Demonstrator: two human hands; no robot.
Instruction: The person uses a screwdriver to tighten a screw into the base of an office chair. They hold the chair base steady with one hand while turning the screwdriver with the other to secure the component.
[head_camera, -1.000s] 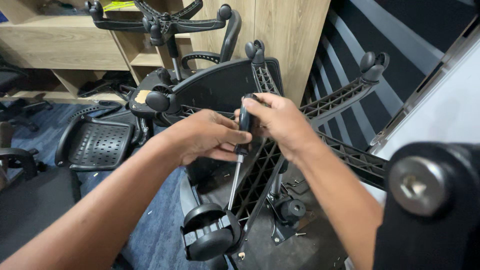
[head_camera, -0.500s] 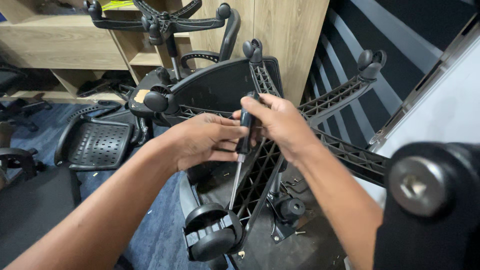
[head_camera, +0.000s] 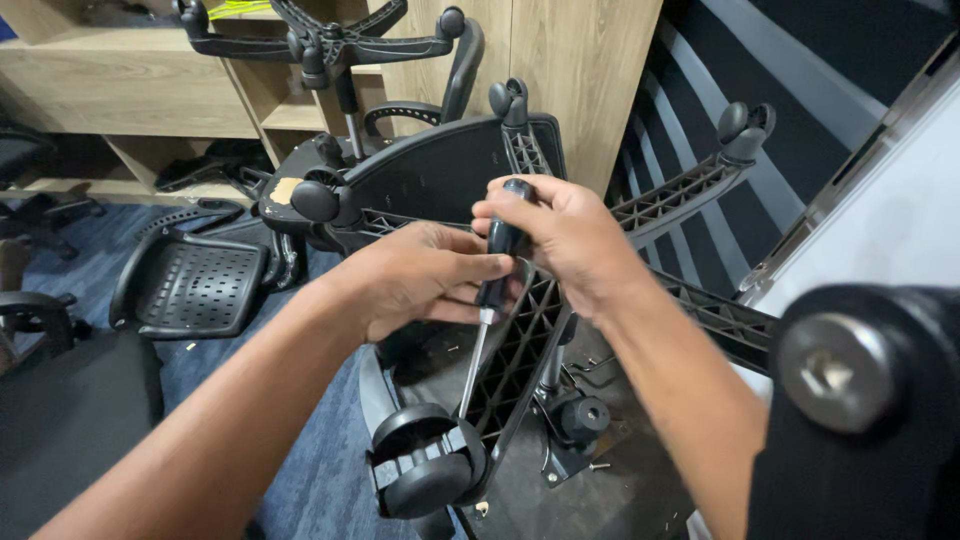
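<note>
Head view: right hand (head_camera: 570, 235) wrapped around black screwdriver (head_camera: 490, 290) handle, left hand (head_camera: 420, 280) fingers (head_camera: 480, 268) pinching it lower down; shaft slanting down to caster wheel (head_camera: 425, 470) on upturned black chair base (head_camera: 600, 290), above the floor

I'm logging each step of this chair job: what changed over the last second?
Very little. Both hands have kept their grip on the screwdriver: the right hand stays wrapped over the top of the black handle, the left hand lower down. They have only shifted slightly. The shaft still points down at the caster on the upturned chair base. Nothing was let go.
</note>
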